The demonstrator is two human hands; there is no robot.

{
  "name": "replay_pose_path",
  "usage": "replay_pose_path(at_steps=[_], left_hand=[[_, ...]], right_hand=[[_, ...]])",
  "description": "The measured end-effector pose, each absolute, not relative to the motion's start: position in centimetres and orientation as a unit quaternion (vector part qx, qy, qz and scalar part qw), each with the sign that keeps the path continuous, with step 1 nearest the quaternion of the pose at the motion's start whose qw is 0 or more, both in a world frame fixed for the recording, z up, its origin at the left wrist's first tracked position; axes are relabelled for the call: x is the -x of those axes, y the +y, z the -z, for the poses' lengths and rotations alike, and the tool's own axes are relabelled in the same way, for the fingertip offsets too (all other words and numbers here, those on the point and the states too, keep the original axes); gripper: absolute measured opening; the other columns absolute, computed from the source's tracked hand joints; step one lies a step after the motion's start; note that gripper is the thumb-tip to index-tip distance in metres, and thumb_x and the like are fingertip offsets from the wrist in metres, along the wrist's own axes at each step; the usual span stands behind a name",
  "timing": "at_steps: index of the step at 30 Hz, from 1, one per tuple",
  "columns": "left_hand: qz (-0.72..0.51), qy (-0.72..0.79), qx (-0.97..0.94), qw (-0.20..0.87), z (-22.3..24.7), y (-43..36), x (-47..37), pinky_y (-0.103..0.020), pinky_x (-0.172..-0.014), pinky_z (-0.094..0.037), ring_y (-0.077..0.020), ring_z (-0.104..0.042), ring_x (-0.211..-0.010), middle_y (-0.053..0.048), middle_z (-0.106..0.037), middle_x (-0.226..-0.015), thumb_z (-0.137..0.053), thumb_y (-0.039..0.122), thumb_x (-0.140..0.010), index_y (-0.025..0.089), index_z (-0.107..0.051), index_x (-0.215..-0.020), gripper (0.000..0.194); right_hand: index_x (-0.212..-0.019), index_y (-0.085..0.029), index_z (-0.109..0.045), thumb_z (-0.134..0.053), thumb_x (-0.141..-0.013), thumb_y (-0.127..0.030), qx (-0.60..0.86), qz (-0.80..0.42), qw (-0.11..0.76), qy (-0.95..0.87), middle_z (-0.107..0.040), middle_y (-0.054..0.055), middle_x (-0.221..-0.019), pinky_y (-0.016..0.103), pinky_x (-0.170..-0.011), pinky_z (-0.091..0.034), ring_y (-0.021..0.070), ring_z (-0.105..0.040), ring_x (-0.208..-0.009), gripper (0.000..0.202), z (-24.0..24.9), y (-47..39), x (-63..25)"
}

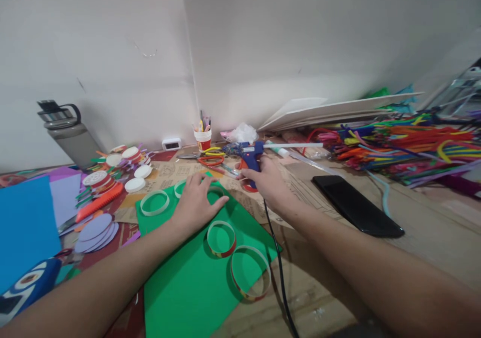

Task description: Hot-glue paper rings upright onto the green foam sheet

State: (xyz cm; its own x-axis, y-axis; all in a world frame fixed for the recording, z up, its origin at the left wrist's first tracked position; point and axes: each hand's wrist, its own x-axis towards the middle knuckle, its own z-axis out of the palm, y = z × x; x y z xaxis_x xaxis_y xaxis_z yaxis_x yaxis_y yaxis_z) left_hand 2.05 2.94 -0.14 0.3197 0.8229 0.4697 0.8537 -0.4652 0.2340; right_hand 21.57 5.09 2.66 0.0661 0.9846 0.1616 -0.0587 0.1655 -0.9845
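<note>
A green sheet [188, 283] lies on the table with several thin rings on it. One ring [155, 203] is at its upper left, another [221, 238] near the middle, and a larger one [251, 273] overlaps the right edge. My left hand [197, 200] rests over the upper part of the sheet, fingers spread, partly covering rings beneath. In my right hand [268, 180] is a blue glue gun [252, 155], with a small red light and a white glue stick at its back. Its black cord runs down toward me.
A black phone [355, 205] lies right of my right hand. Behind it are colourful pipe cleaners [406, 142]. Pliers and scissors [211, 160] lie by a pen cup [203, 140]. At left are a grey bottle [71, 135], an orange cutter [99, 202] and a blue sheet [26, 227].
</note>
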Motion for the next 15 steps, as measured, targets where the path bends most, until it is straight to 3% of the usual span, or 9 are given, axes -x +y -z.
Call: replay_pose_path(at_steps=[9,15], left_hand=[[0.264,-0.493,0.829,-0.010,-0.14,2.65,-2.22,-0.045,-0.099,-0.048,-0.0273,-0.056,-0.112,-0.009,-0.060,-0.110,-0.066,0.043,-0.086,0.020,-0.059,-0.113,0.036],[0.266,-0.491,0.829,0.014,-0.55,2.36,-2.42,-0.048,-0.104,-0.044,-0.0296,-0.053,-0.116,-0.011,-0.061,-0.113,-0.067,0.044,-0.084,0.019,-0.059,-0.114,0.040]], right_hand=[[-0.092,-0.022,-0.050,-0.062,-0.072,-0.010,0.471,-0.459,0.561,-0.502,-0.065,-0.002,-0.077,0.027,-0.055,-0.054,0.0136,-0.065,-0.060,0.026,-3.07,4.81,-21.59],[-0.093,-0.021,-0.051,-0.063,-0.072,-0.010,0.458,-0.462,0.569,-0.504,-0.066,-0.002,-0.080,0.025,-0.055,-0.053,0.0112,-0.062,-0.057,0.026,-3.09,4.83,-21.62]])
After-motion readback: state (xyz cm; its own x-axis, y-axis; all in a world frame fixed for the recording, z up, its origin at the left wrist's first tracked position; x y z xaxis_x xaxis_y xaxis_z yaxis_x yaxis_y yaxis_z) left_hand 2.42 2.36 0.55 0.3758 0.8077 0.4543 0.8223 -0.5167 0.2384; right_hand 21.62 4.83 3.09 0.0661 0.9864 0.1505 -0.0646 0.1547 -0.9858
